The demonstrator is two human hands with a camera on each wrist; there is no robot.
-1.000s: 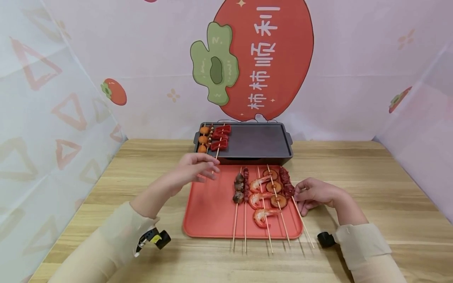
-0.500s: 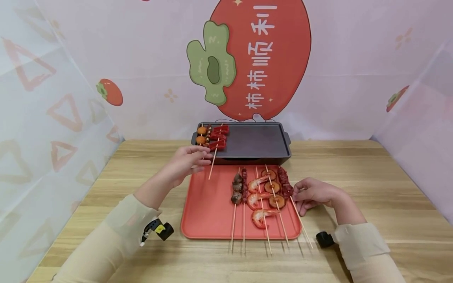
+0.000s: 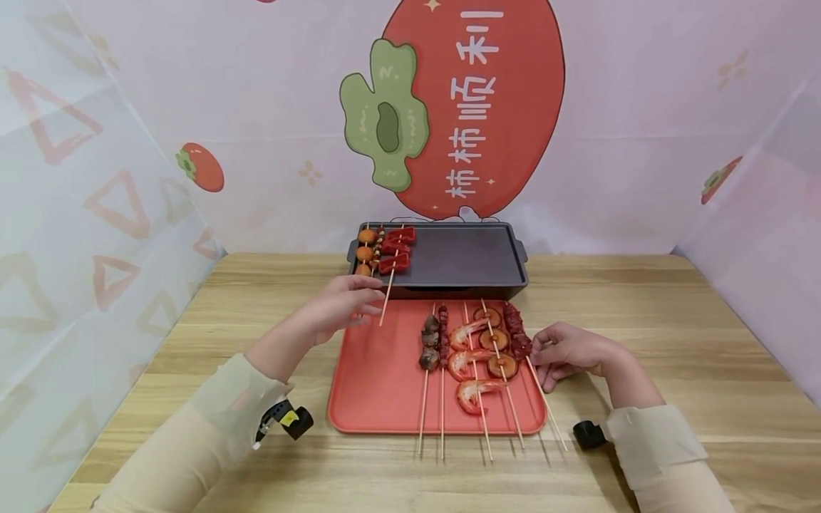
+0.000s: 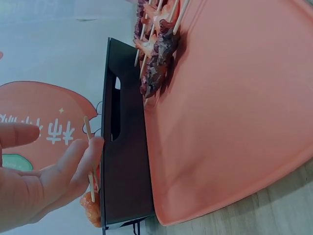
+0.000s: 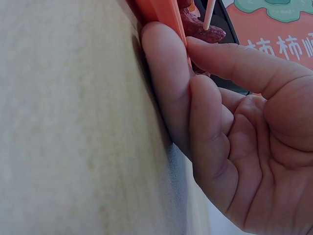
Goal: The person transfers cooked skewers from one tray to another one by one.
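Note:
My left hand [image 3: 346, 303], its fingers extended and the thumb apart, hovers by the front left corner of the black grill pan [image 3: 465, 253]. Close to its fingertips is the stick of a skewer of red pieces [image 3: 394, 263]. Orange ball skewers [image 3: 364, 253] lie further left on the pan, their lower sticks partly behind the hand. In the left wrist view no stick sits between thumb and fingers [image 4: 73, 166]. My right hand [image 3: 571, 353] pinches the right rim of the red tray [image 3: 378, 385], thumb above and a finger below in the right wrist view.
On the tray's right half lie a shrimp skewer [image 3: 471, 363], a mushroom-slice skewer [image 3: 494, 338], a dark red meat skewer [image 3: 518, 331] and others. Their sticks overhang the front rim. The pan stands directly behind the tray on the wooden table [image 3: 641, 306], before a printed cloth [image 3: 269, 142].
My left hand has drawn left off the red skewer's stick, rising a little and then coming down nearer the tray. The right hand keeps its place at the tray rim.

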